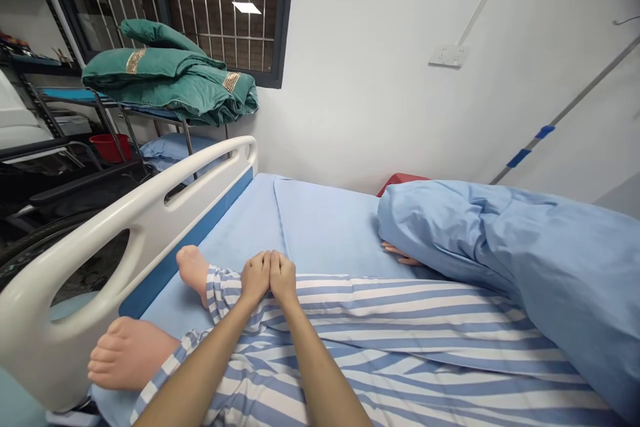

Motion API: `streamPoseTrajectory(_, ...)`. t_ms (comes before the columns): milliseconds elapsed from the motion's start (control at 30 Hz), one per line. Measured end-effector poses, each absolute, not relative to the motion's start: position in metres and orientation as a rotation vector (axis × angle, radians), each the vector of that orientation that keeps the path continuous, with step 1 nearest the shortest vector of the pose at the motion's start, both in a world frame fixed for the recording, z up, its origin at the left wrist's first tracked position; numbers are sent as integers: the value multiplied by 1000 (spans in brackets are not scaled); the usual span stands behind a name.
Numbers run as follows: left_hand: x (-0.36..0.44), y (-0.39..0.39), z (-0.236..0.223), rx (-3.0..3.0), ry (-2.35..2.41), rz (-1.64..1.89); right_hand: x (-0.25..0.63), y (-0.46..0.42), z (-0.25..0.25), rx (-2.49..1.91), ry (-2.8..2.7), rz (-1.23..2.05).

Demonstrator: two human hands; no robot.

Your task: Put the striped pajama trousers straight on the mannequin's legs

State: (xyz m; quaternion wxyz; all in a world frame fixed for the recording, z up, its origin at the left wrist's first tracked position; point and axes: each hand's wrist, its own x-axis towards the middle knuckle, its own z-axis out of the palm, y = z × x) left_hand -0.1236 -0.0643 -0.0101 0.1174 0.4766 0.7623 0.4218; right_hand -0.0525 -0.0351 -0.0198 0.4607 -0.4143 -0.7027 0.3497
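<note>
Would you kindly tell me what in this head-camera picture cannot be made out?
Head view:
Upper body of the lying figure: hidden by the blue quilt.
Red object: mostly hidden by the quilt, kind unclear.
Undersides of the person's fingers: hidden against the striped trousers.
Dark wheel: cut off by the left edge, partly behind the bed rail.

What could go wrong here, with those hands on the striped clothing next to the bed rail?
The left hand and right hand rest on striped patient clothing. Shifting that leg could knock the nearer foot into the white bed rail or its openings. The bunched blue blanket might also slide down over the hands.
</note>
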Motion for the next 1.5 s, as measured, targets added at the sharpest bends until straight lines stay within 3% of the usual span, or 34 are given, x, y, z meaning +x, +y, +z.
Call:
streamPoseTrajectory(267, -99, -46, 4, 922, 1791, 1789, -48, -30, -16, -976, -1553, 988)
streamPoseTrajectory(667, -95, -54, -17, 1234, 1948, 1551, -31, -23, 14, -947, -1773, 942)
streamPoseTrajectory(900, -93, -55, -19, 1229, 1912, 1571, -23, -25, -11, -939, -1724, 1054)
streamPoseTrajectory(1100, -83, -42, 3, 1221, 1908, 1502, -16, -16, -11, -839, -1506, 1222)
streamPoseTrajectory(1233, -68, -32, 19, 1096, 1676, 1659, -13, -8, -13, -856, -1374, 1307)
streamPoseTrajectory(1500, -64, -36, -14, 1028, 1844, 1682, -14, -12, -8, -1051, -1410, 1138)
